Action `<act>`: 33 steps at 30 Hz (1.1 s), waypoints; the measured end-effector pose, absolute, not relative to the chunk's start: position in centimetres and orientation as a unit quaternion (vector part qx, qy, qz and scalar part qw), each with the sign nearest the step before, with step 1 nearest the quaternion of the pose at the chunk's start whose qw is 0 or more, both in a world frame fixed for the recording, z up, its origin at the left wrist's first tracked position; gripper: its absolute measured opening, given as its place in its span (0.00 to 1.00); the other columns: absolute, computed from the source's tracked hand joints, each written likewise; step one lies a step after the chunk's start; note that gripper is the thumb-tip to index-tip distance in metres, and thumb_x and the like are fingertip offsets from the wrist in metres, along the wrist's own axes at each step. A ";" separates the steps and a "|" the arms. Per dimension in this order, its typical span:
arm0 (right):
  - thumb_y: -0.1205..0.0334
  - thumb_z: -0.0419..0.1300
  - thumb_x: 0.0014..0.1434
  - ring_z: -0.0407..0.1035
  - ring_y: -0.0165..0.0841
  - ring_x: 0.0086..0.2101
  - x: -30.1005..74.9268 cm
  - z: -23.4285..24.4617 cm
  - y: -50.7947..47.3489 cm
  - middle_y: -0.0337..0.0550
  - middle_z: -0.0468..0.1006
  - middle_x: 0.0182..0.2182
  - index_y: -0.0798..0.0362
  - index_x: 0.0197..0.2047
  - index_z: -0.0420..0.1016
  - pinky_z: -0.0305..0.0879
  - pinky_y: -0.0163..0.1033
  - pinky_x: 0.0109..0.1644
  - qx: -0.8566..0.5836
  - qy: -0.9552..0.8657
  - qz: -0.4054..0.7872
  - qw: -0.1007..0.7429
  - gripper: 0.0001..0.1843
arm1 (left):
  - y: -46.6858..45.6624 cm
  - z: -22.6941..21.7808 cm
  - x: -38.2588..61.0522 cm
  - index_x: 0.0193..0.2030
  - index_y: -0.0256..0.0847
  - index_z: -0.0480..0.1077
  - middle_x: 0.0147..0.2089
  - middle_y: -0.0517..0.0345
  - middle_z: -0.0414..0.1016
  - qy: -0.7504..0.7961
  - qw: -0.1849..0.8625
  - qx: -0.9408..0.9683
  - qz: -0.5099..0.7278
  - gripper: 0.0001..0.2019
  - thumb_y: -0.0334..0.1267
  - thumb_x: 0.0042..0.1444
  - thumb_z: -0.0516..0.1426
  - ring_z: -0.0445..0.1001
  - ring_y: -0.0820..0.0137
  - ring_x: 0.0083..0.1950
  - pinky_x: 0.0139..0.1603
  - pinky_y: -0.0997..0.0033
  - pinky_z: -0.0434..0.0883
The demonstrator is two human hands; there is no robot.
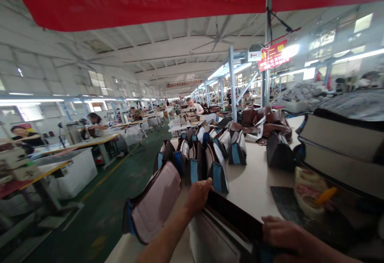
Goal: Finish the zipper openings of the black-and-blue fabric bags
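Observation:
Right in front of me on the table is a bag [220, 235] with a pale side and a dark brown inside, its top spread apart. My left hand [198, 195] grips the bag's far left top corner, thumb up and fingers curled over the edge. At the near right end, my right hand [285, 233] is closed around the other corner; its lower fingers are in shadow. To the left leans a pinkish-grey bag piece [159, 207] with dark edges. Beyond my left hand stand several similar bags [214, 167] with blue and dark end panels.
Stacked grey and black bag pieces [342, 139] rise at the right. Near them are an open tub [309, 193] with an orange-handled tool [326, 195] and a dark mat [283, 203]. Brown bags [264, 121] lie farther back. People sit at sewing machines along the left aisle [120, 179].

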State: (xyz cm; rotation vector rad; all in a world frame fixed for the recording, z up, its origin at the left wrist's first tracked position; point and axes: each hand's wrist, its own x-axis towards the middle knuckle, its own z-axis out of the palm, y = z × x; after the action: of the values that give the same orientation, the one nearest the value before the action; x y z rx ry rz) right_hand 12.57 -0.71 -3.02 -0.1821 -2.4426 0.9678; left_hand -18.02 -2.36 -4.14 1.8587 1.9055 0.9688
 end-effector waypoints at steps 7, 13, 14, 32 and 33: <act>0.41 0.60 0.59 0.63 0.34 0.35 11.2 -0.2 0.1 0.41 0.68 0.29 0.54 0.27 0.72 0.61 0.38 0.42 -0.122 -0.829 0.480 0.260 0.24 | -5.1 -0.6 -12.7 0.36 0.36 0.74 0.36 0.55 0.72 0.470 0.306 0.768 0.310 0.30 0.61 0.64 0.44 0.68 0.69 0.38 0.41 0.72 0.65; 0.42 0.64 0.56 0.61 0.31 0.35 12.2 -1.2 -0.2 0.38 0.66 0.29 0.56 0.25 0.69 0.57 0.36 0.40 -0.131 -0.799 0.537 0.237 0.24 | -6.3 -0.3 -11.1 0.36 0.36 0.75 0.32 0.56 0.67 0.398 0.460 0.731 0.308 0.26 0.62 0.53 0.59 0.65 0.71 0.33 0.34 0.73 0.62; 0.42 0.64 0.55 0.61 0.31 0.34 12.5 -1.4 -0.3 0.38 0.65 0.28 0.56 0.24 0.68 0.57 0.36 0.40 -0.128 -0.798 0.538 0.241 0.24 | -6.2 -0.3 -10.9 0.36 0.36 0.76 0.31 0.57 0.67 0.393 0.474 0.730 0.297 0.26 0.62 0.52 0.59 0.64 0.72 0.32 0.33 0.73 0.62; 0.56 0.66 0.55 0.56 0.25 0.28 16.2 -0.2 0.1 0.34 0.67 0.26 0.59 0.34 0.70 0.52 0.31 0.30 -0.233 -0.795 0.534 0.169 0.15 | -2.7 0.6 -6.3 0.37 0.30 0.76 0.27 0.61 0.66 0.357 0.547 0.733 0.192 0.20 0.51 0.56 0.61 0.59 0.78 0.27 0.28 0.77 0.56; 0.55 0.66 0.56 0.56 0.24 0.27 16.4 -0.6 0.2 0.34 0.66 0.26 0.60 0.34 0.70 0.52 0.30 0.30 -0.228 -0.780 0.557 0.171 0.15 | -2.5 0.5 -6.3 0.38 0.30 0.76 0.27 0.62 0.66 0.353 0.553 0.732 0.183 0.19 0.49 0.56 0.61 0.59 0.78 0.27 0.28 0.77 0.56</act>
State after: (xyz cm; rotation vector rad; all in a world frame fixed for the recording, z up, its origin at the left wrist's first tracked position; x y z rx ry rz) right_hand 16.44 0.24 -0.64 -0.6467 -2.2160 1.5817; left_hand -6.29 -2.55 0.52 1.7304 0.8338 0.4325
